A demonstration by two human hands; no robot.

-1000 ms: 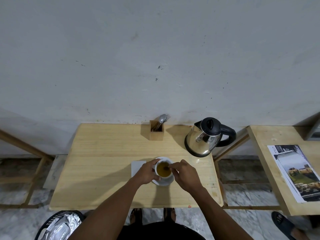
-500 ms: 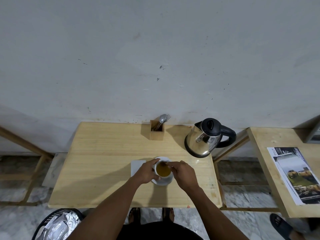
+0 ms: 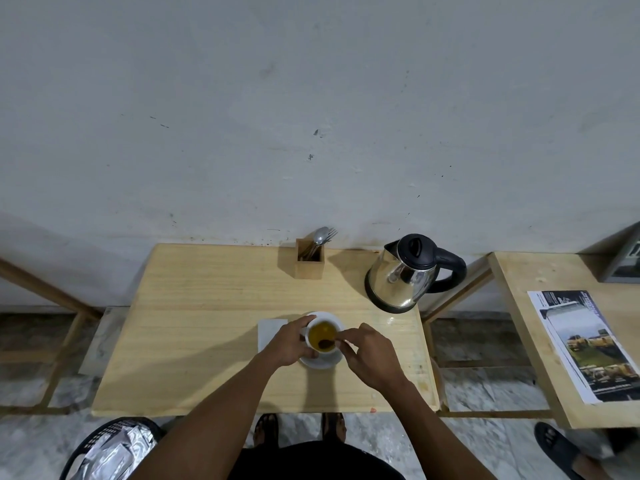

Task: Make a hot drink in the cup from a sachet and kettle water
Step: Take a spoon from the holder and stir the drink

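A white cup (image 3: pixel 313 328) of amber liquid stands on a white saucer (image 3: pixel 322 362) near the front of the wooden table (image 3: pixel 207 306). My left hand (image 3: pixel 289 342) wraps the cup's left side. My right hand (image 3: pixel 369 355) pinches a small spoon (image 3: pixel 329 342) whose bowl is dipped in the drink. A steel kettle (image 3: pixel 403 275) with a black lid and handle stands at the table's back right, lid closed. No sachet can be made out.
A white napkin (image 3: pixel 268 332) lies left of the saucer. A wooden holder (image 3: pixel 309 259) with cutlery stands at the back by the wall. A second table (image 3: pixel 519 306) with a printed sheet (image 3: pixel 585 344) is to the right. A black bin (image 3: pixel 110 448) with foil sits by my feet.
My right hand has shifted slightly around the cup's rim, moving the spoon in the drink. My left hand stays on the cup. The view has shifted a little.
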